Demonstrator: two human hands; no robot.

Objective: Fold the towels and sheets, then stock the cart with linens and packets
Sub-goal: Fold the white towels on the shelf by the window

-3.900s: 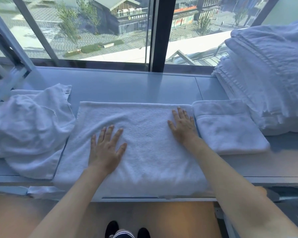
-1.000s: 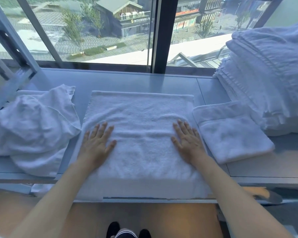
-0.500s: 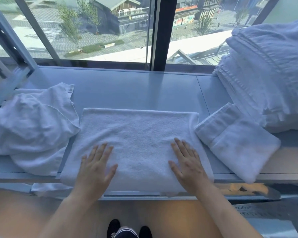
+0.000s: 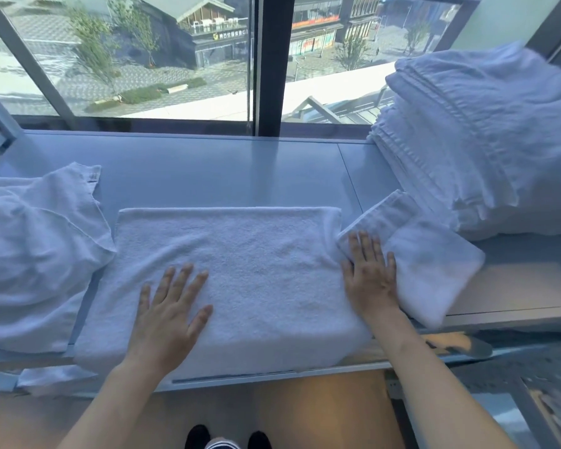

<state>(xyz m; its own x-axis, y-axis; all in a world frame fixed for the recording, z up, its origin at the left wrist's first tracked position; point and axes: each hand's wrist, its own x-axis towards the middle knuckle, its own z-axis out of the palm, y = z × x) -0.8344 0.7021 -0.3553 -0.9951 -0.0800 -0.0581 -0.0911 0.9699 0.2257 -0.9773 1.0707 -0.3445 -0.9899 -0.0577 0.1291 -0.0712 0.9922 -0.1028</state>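
White towel (image 4: 240,270) is lying flat on the grey counter (image 4: 208,170) by the window. Left hand (image 4: 167,315) is pressing down on it with fingers spread wide, gripping nothing. Right hand (image 4: 371,280) is lying flat too, fingers loose, on the towel's right edge and touching a small folded towel (image 4: 434,254). A messy pile (image 4: 36,254) is sitting at the left and a tall stack (image 4: 483,140) at the right

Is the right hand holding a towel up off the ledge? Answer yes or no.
No, the right hand lies flat and open, straddling the big towel and the small folded towel.
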